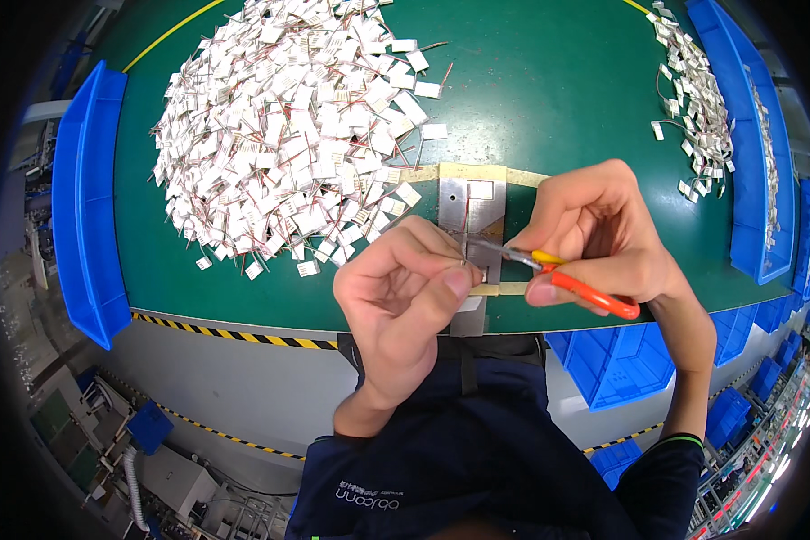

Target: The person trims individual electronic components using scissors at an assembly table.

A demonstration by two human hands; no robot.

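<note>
My left hand (391, 301) is closed, its thumb and forefinger pinching thin wires (465, 236) over a metal plate (454, 216). These wires seem to run up to a small white block (481, 190) seated on the plate. My right hand (616, 238) is wrapped around small wire cutters (594, 293) with orange and yellow handles. The cutter jaws point left, close to the wires and just right of my left fingertips. Whether the jaws touch a wire is too small to tell.
A large heap of white blocks with red and dark wires (279, 126) covers the table's left. A smaller pile (697, 108) lies at the right. Blue bins (85, 207) flank the green table (531, 81). Pale tape (524, 177) crosses the plate; striped tape (234, 333) marks the near edge.
</note>
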